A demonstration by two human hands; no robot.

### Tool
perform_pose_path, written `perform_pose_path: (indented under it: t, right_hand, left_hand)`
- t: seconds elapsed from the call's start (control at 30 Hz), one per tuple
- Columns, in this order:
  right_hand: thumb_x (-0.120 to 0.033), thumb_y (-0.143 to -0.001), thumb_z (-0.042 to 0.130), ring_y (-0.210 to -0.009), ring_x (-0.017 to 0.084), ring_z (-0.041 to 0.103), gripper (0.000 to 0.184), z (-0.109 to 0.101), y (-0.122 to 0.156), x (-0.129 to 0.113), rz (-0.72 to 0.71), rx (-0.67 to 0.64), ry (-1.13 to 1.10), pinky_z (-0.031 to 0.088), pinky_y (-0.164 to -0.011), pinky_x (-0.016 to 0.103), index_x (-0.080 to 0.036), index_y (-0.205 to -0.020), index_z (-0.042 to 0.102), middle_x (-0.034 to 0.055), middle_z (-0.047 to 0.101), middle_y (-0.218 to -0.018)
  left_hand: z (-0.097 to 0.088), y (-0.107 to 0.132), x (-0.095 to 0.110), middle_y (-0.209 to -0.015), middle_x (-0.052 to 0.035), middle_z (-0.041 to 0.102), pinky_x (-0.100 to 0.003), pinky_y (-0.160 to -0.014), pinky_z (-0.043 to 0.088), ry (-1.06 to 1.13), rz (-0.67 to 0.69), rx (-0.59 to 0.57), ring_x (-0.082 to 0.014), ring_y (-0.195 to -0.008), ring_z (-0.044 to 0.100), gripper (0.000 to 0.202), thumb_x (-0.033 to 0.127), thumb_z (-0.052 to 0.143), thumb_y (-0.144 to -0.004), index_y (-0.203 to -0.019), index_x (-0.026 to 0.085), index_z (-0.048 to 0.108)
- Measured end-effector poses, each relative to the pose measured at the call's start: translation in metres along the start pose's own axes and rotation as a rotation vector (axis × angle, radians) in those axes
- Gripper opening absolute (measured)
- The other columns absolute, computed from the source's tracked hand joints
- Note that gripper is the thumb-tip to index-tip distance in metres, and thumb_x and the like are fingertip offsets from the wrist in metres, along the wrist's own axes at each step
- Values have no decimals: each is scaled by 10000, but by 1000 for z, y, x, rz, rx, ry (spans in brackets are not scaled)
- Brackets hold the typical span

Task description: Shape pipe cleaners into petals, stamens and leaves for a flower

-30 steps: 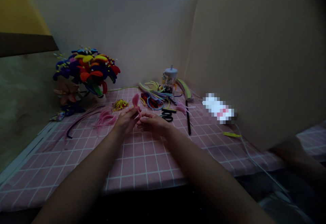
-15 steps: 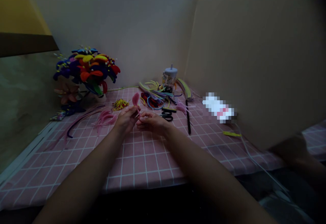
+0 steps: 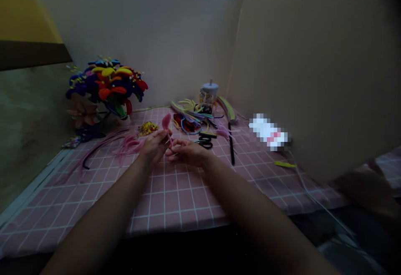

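Observation:
Both my hands meet over the middle of the pink checked tablecloth. My left hand pinches the stem of a pink pipe-cleaner petal, whose loop stands up above the fingers. My right hand is closed right beside it, its fingertips touching the lower end of the same stem. More pink pipe-cleaner loops lie just left of my left hand.
A bouquet of colourful pipe-cleaner flowers stands at the back left. Black scissors, a heap of mixed pipe cleaners, a lidded cup and yellow beads lie behind my hands. A cardboard panel walls off the right.
Hardly anything has moved; my right hand has shifted slightly towards the left hand at the petal's stem.

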State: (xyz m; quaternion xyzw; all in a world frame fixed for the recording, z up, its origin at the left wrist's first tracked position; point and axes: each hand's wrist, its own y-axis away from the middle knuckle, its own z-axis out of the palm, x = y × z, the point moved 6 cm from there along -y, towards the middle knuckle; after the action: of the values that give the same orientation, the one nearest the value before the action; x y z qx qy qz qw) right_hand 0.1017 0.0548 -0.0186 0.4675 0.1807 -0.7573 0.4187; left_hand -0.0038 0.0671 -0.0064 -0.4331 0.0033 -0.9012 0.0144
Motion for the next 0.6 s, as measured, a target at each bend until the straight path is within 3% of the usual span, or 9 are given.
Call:
perform_pose_path:
  t: [0.2, 0.4, 0.6]
  right_hand:
    - [-257, -632, 744, -743, 154, 659, 301, -1, -3, 8, 17, 12, 24, 500, -689, 302, -161, -811, 521, 41, 687, -830]
    - [-263, -638, 730, -691, 138, 636, 257, -8, -3, 14, 37, 44, 93, 483, -619, 259, -152, -772, 541, 43, 676, -776]
    - [-231, -658, 690, -602, 119, 613, 182, -24, -3, 6, 0, 215, 162, 458, -525, 216, -154, -746, 551, 27, 657, -679]
  left_hand:
    - [-8, -4, 12, -704, -24, 655, -252, -685, 489, 48, 43, 53, -112, -692, 614, 69, 174, 677, -685, -724, 134, 636]
    - [-14, -5, 13, -738, -28, 660, -289, -718, 499, 36, -24, 79, -132, -745, 636, 66, 184, 642, -714, -750, 132, 624]
    - [-28, -10, 36, -720, -36, 653, -291, -602, 500, -234, 45, 138, -138, -601, 620, 163, 246, 673, -664, -771, 143, 607]
